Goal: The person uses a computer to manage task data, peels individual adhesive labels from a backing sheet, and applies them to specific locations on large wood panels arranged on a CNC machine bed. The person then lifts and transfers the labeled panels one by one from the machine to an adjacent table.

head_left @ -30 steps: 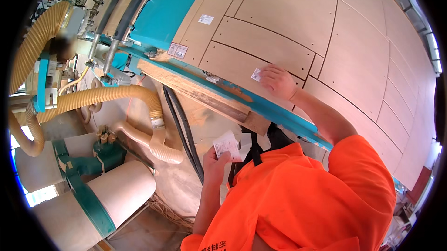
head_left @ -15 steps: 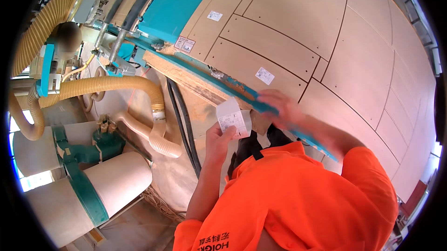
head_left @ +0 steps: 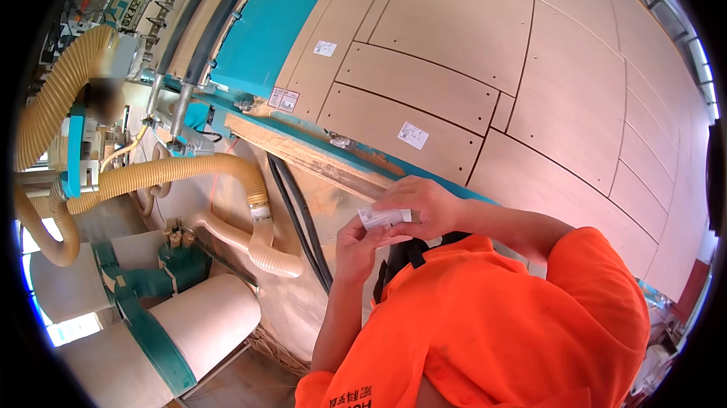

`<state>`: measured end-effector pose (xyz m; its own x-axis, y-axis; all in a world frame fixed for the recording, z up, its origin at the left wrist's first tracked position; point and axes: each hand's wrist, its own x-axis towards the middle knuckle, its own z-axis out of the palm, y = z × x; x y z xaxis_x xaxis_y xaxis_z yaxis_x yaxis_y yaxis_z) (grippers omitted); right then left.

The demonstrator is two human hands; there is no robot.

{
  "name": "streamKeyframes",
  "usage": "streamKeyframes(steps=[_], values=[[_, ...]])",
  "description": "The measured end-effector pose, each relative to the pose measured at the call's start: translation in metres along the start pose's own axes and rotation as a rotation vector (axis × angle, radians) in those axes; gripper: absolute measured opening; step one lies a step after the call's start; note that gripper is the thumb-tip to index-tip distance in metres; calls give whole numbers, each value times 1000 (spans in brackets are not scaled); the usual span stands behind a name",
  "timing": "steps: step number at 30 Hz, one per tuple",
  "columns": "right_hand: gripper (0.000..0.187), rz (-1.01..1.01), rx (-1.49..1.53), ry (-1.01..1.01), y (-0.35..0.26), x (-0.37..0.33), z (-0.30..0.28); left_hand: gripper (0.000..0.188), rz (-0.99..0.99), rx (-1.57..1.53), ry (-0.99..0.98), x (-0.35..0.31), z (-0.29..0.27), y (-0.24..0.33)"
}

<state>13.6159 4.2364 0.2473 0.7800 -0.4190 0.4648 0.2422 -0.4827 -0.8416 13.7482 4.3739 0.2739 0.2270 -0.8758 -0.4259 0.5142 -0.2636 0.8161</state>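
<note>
My left hand (head_left: pixel 354 245) holds a white strip of sticker labels (head_left: pixel 379 217) in front of my orange shirt. My right hand (head_left: pixel 421 206) has its fingers closed on the top edge of that strip, pinching a label. Just beyond both hands lies a large light wooden board (head_left: pixel 530 105) cut into several rectangular panels. One panel near the board's front edge carries a small white label (head_left: pixel 413 135). Another small label (head_left: pixel 325 48) sits on a panel farther left.
A teal machine rail (head_left: pixel 356 152) runs along the board's near edge, with a teal gantry (head_left: pixel 265 18) over the board's left end. Yellow ribbed dust hoses (head_left: pixel 174 169) and black cables (head_left: pixel 299 215) hang at left. White dust-collector bags (head_left: pixel 189 325) with teal straps stand at lower left.
My right hand left the label it pressed onto the panel and came back to the strip. My left hand lifted the strip slightly toward it.
</note>
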Motion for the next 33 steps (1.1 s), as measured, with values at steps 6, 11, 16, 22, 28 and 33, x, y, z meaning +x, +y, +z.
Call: streamKeyframes(steps=[6,11,16,22,28,33], values=[[31,11,-55,-2,4,1,8,18,52,-12,201,4,-12,-7],[18,250,131,28,4,8,4,19,37,281,171,5,-8,-2],[12,513,405,20,10,12,0,25,23,202,103,6,-2,2],[8,697,697,231,72,19,-15,28,-26,187,114,6,-5,-6],[13,556,187,704,177,54,-54,28,-44,225,250,-4,-8,-20],[12,493,-181,753,198,23,-103,29,-28,141,359,-17,-11,-25]])
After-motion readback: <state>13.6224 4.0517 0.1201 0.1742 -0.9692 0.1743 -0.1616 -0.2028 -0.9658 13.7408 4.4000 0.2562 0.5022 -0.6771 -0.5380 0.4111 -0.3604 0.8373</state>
